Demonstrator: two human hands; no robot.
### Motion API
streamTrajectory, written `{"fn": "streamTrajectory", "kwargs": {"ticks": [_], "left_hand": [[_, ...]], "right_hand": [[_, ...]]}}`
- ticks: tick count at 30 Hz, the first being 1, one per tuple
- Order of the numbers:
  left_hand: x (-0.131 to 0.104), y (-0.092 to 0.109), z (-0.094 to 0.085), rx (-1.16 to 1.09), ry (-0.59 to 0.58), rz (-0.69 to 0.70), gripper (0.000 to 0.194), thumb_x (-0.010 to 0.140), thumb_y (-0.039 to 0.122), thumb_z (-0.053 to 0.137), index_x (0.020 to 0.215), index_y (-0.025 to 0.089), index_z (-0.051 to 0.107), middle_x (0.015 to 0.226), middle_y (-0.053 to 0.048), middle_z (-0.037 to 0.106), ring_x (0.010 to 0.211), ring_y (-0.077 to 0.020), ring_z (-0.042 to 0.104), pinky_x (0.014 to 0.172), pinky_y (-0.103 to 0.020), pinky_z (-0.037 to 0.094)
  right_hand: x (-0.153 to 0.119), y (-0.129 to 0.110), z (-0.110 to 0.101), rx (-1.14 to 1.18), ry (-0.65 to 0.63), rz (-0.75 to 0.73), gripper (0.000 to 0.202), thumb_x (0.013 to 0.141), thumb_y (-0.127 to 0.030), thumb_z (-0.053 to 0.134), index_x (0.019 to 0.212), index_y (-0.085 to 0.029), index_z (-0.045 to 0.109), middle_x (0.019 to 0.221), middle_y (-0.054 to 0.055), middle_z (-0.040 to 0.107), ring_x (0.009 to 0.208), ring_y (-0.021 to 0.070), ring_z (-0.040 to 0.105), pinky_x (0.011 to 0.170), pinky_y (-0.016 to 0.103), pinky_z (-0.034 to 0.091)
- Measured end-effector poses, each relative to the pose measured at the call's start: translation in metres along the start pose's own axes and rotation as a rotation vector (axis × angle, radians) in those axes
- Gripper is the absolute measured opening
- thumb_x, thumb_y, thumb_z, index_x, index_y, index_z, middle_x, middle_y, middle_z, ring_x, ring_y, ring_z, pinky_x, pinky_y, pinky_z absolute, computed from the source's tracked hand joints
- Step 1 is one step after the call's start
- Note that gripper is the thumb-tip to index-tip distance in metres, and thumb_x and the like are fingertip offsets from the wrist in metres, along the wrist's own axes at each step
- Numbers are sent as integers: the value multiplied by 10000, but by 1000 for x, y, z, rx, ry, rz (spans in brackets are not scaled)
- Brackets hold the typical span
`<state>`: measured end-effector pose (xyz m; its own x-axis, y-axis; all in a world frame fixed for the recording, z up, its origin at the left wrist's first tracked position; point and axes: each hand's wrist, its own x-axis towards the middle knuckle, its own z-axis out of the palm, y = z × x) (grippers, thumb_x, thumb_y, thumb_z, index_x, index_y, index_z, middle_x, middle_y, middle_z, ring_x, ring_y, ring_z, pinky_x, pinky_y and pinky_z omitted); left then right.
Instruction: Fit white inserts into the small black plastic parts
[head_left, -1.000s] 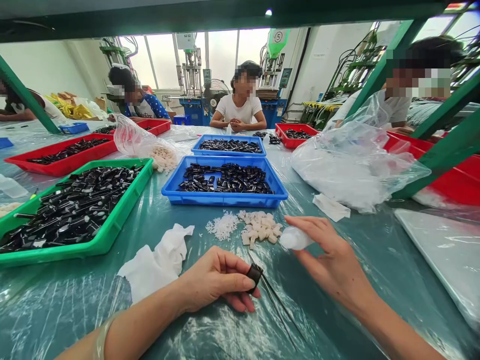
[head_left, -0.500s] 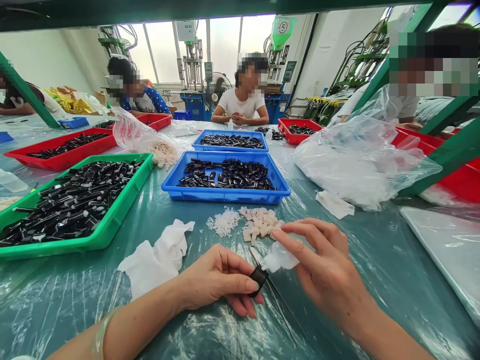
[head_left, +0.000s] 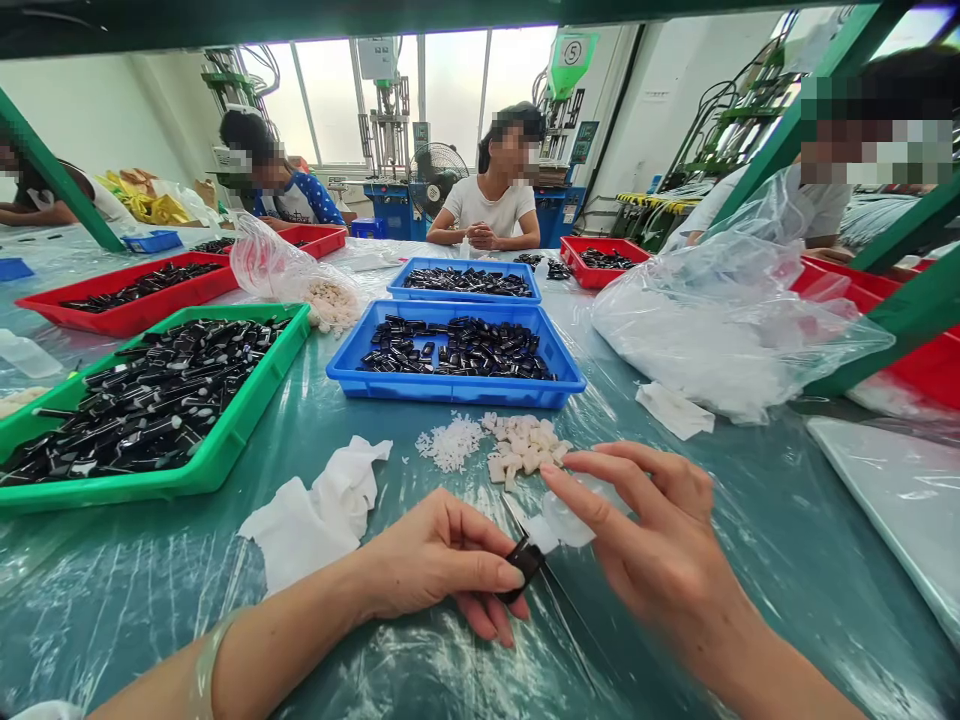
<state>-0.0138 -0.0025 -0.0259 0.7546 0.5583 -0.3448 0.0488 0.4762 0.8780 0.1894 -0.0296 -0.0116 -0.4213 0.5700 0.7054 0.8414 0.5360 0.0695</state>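
Observation:
Pinched between the thumb and fingers of my left hand [head_left: 450, 570] is a small black rectangular plastic part [head_left: 525, 568]. My right hand [head_left: 660, 545] grips a translucent squeeze bottle [head_left: 576, 512], partly covered by the fingers. The bottle's narrow end points toward the upper edge of the black part; whether they touch I cannot tell. Metal tweezers [head_left: 566, 618] lie on the table, passing beneath the part. Just beyond my hands are a heap of cream-coloured small blocks [head_left: 525, 445] and a heap of tiny white pieces [head_left: 450, 443].
Blue trays [head_left: 457, 388] of black parts stand ahead, and a green tray [head_left: 255, 400] holds more at left. Crumpled white tissue [head_left: 322, 510] lies beside my left forearm. A clear plastic bag [head_left: 720, 320] sits at right by a green frame post [head_left: 900, 310]. Co-workers sit around the table.
The black part has tilted slightly in my left hand, showing its glossy face. The bottle has shifted a little within my right hand. The view has moved slightly.

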Motion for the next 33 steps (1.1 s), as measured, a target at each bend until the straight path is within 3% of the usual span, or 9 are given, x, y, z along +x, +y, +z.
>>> {"fn": "streamTrajectory", "kwargs": {"ticks": [20, 33], "left_hand": [[-1, -1, 1, -3, 11, -3, 224, 668, 291, 692, 769, 91, 702, 684, -57, 669, 544, -112, 635, 504, -176, 492], [-2, 0, 2, -44, 3, -1, 210, 640, 289, 711, 701, 89, 690, 638, -43, 652, 526, -104, 625, 487, -170, 480]], "right_hand": [[4, 0, -3, 21, 45, -32, 364, 808, 15, 440, 967, -268, 604, 906, 27, 666, 909, 210, 527, 748, 376, 349], [3, 5, -5, 17, 37, -104, 368, 798, 44, 432, 978, -235, 588, 906, 51, 649, 916, 225, 506, 728, 394, 390]]}}
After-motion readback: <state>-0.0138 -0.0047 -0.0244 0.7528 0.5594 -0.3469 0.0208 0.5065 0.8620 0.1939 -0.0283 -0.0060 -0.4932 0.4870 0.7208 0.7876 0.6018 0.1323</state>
